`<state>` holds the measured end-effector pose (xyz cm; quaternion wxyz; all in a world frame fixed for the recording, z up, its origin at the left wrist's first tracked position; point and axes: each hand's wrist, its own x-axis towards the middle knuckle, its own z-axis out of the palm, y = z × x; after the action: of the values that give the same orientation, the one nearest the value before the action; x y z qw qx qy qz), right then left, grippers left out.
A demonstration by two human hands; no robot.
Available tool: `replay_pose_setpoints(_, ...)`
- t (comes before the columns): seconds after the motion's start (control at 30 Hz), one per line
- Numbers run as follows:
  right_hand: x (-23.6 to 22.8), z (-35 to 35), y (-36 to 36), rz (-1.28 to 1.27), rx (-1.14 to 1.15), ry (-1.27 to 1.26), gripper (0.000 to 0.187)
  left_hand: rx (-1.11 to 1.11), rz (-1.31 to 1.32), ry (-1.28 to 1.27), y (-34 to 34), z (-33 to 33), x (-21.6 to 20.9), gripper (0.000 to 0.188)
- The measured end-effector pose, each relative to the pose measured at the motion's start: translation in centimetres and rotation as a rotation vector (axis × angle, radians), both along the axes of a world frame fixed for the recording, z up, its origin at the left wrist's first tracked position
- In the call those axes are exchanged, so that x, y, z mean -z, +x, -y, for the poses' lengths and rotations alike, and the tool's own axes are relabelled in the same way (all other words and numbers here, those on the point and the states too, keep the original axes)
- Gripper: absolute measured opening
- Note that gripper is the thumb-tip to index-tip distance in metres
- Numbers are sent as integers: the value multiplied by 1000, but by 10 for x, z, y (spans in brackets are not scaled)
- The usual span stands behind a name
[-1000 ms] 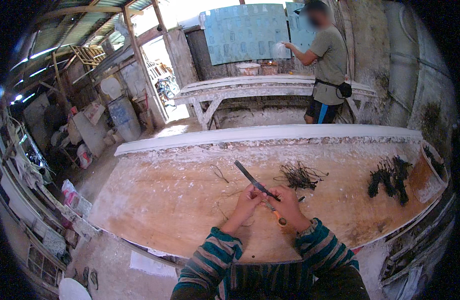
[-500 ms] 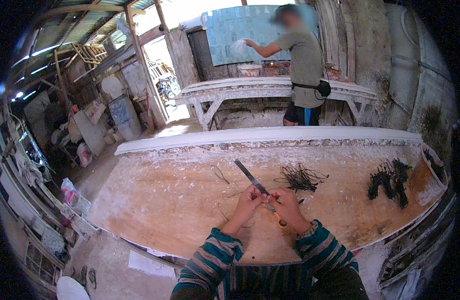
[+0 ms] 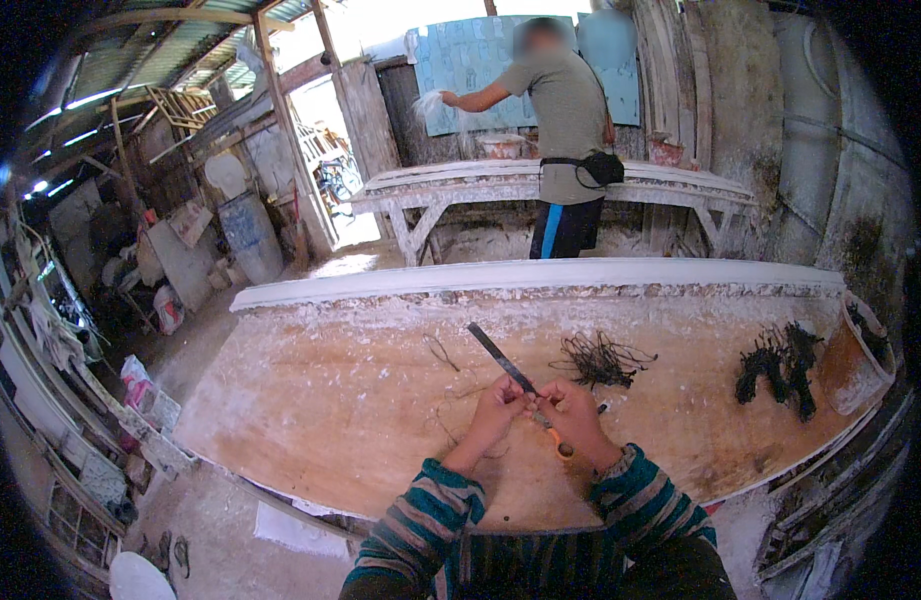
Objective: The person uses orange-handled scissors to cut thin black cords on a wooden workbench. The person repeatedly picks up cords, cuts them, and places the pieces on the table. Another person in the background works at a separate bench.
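Note:
My left hand (image 3: 497, 410) and my right hand (image 3: 574, 411) meet over the wooden tabletop, fingertips pinched together. What lies between them is too small to make out. A dark, flat, narrow strip (image 3: 497, 353) slants up and left from the fingertips; whether I grip it or it lies behind them, I cannot tell. Orange-handled scissors (image 3: 564, 450) rest below, partly hidden by my right hand. Just beyond that hand lies a tangle of thin black cord loops (image 3: 605, 359). Loose thin cord (image 3: 439, 351) lies to the left of the strip.
Thick black cord bundles (image 3: 780, 368) lie at the right beside a tipped, whitish-stained bucket (image 3: 852, 362). A white-coated ledge (image 3: 540, 272) runs along the table's far edge. Beyond it a person (image 3: 570, 110) stands at another white-coated bench (image 3: 460, 182), holding whitish fibres in an outstretched hand.
The person at the far bench has shifted left, the hand with the whitish fibres reaching farther left. My hands stay pinched together in nearly the same place.

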<state>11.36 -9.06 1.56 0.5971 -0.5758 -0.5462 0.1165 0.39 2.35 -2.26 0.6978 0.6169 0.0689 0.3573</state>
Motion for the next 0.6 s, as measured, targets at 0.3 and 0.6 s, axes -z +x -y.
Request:
replay_pose_setpoints(0.3,11,-3,7,-1,4,-37,7,-49,-152,-54,-1,11,-11,25)
replay_pose_setpoints(0.6,1,3,3,-64,17,-118,6,-34,-142,-92,-2,11,-11,28)
